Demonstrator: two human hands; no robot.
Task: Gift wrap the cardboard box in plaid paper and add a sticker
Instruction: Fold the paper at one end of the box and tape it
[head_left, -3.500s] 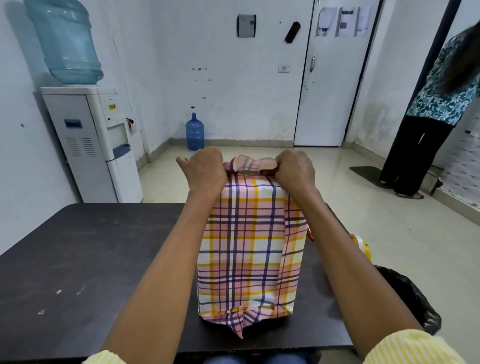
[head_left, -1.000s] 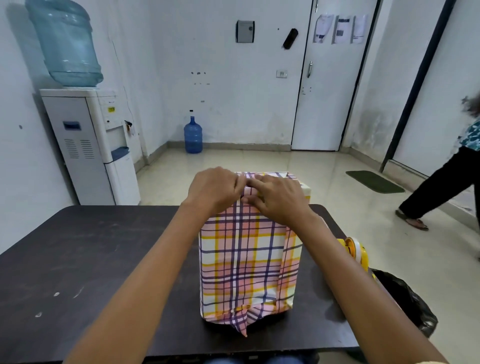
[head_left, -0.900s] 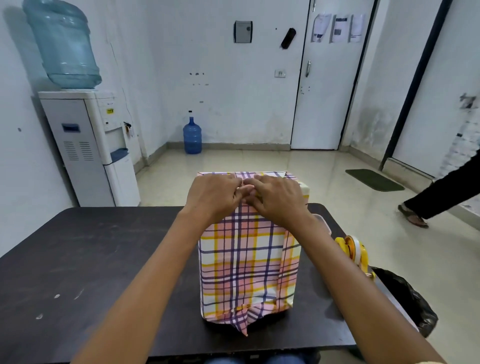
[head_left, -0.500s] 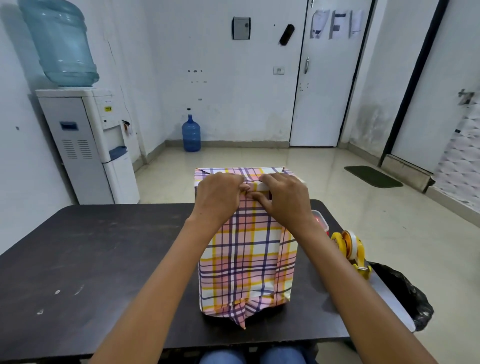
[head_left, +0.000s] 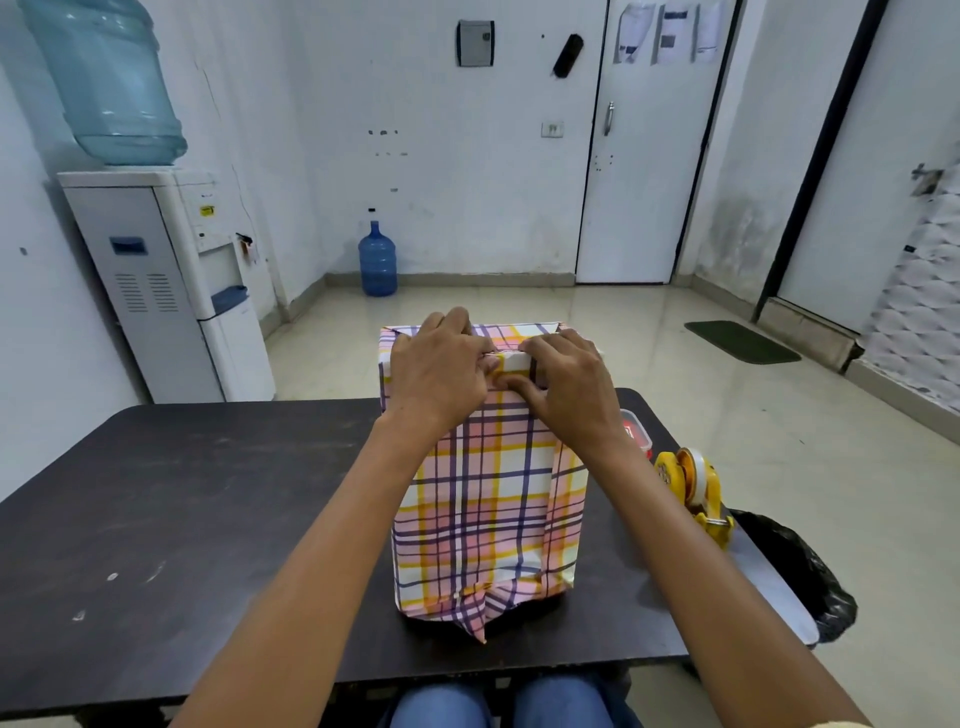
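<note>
A tall box wrapped in pink, yellow and purple plaid paper (head_left: 488, 499) stands upright on the dark table (head_left: 208, 509). Both hands rest on its top near edge. My left hand (head_left: 441, 374) and my right hand (head_left: 566, 384) pinch and press a folded paper flap (head_left: 511, 361) against the top of the near face, fingertips meeting in the middle. A pointed paper flap sticks out at the box's bottom front. No cardboard shows and I see no sticker.
A yellow tape dispenser (head_left: 693, 486) sits at the table's right edge, a red-lidded container (head_left: 636, 434) behind it. A black bag (head_left: 800, 571) lies on the floor at right. A water dispenser (head_left: 171, 291) stands at back left.
The hands came in from the top corners to the middle and folded the top flap down onto the near face. A person at the right walked out of view.
</note>
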